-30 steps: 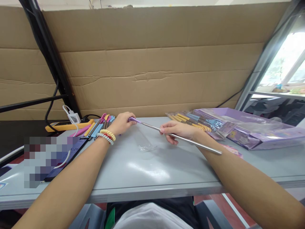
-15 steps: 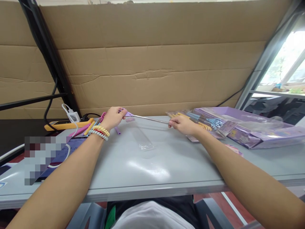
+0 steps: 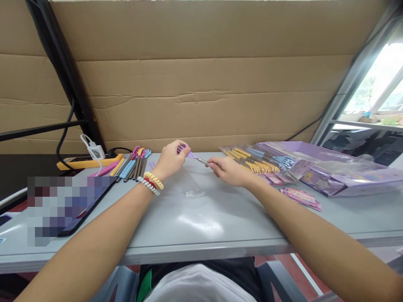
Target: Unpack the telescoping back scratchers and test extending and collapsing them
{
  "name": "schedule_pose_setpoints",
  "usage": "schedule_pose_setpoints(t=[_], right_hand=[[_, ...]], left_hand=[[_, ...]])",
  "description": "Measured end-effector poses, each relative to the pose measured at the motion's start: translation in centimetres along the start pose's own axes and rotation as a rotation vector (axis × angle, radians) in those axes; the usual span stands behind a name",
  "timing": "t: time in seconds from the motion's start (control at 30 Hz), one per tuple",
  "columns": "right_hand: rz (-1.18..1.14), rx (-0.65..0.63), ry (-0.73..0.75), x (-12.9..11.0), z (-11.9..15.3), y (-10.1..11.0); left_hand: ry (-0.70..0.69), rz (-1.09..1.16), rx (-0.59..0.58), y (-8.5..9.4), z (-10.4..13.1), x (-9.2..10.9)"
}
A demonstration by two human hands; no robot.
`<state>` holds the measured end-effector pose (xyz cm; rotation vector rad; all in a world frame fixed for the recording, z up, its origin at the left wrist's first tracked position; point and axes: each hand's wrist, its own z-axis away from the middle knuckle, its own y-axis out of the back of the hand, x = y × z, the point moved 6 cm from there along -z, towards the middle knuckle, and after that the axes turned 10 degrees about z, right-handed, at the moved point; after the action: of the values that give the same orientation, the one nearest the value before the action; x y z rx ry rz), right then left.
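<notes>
Between my two hands is a telescopic back scratcher [image 3: 202, 161] with a purple claw head and a thin metal rod, held almost level above the table. My left hand [image 3: 174, 157], with beaded bracelets at its wrist, closes around the purple head. The fingers of my right hand [image 3: 227, 170] pinch the rod's other end, which they hide. Just below lies a clear plastic sleeve [image 3: 193, 189], flat on the table. A small purple tube [image 3: 152, 165] shows behind my left hand.
Left of my hands lie several back scratchers [image 3: 134, 165] beside a yellow case [image 3: 91, 162] and white charger [image 3: 97, 152]. At right are bagged yellow and blue scratchers [image 3: 256, 161], pink cards [image 3: 301, 198] and a purple box [image 3: 333, 191]. Cardboard [image 3: 201, 96] walls the back.
My left hand has moved right towards my right hand, which has shifted slightly left. The metal rod showing between them is now much shorter. The scratchers at left have come into view.
</notes>
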<state>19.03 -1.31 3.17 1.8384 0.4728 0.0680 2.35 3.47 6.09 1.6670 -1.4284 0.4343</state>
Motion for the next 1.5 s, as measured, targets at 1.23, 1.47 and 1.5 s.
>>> schedule_pose_setpoints(t=[1.23, 1.47, 1.5], right_hand=[[0.443, -0.331, -0.354, 6.6, -0.7, -2.5], [0.442, -0.36, -0.388, 7.2, -0.5, -2.4], [0.443, -0.359, -0.393, 7.3, -0.5, -2.3]], left_hand=[[0.163, -0.623, -0.877, -3.4, 3.0, -5.2], [0.079, -0.502, -0.94, -4.4, 3.7, -4.2], [0.049, -0.446, -0.931, -4.5, 3.7, -3.7]])
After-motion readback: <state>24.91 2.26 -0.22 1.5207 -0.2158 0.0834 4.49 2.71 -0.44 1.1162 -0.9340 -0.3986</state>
